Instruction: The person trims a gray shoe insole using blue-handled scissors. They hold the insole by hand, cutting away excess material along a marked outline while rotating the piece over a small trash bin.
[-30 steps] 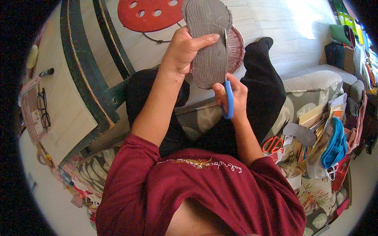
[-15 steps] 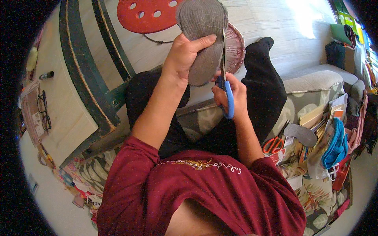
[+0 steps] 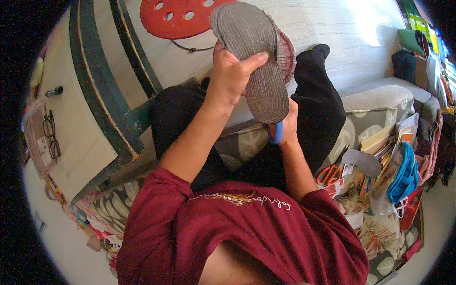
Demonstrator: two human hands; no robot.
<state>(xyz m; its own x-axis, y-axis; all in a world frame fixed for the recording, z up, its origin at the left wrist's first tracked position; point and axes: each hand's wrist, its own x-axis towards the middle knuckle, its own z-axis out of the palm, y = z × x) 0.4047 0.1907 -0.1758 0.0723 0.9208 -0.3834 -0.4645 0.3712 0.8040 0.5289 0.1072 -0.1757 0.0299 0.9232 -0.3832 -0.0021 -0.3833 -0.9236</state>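
A grey ribbed slipper sole (image 3: 260, 61) with loose pale threads on its face is gripped in my left hand (image 3: 230, 76), thumb lying across its middle. My right hand (image 3: 288, 124) is closed around scissors with blue handles (image 3: 276, 132), just below the sole's near end. The blades and most of the right fingers are hidden behind the sole. Behind the sole, part of a pinkish round basket (image 3: 287, 56) shows.
A red round stool seat with holes (image 3: 178, 18) stands ahead. At left is a table (image 3: 78, 137) with eyeglasses (image 3: 51, 134). On the patterned sofa at right lie orange-handled scissors (image 3: 328, 175), another grey sole (image 3: 362, 162) and a blue cloth (image 3: 403, 173).
My left hand has turned the sole and shifted it slightly right and nearer, so it now covers the scissor blades that showed along its right edge. The right hand has barely moved.
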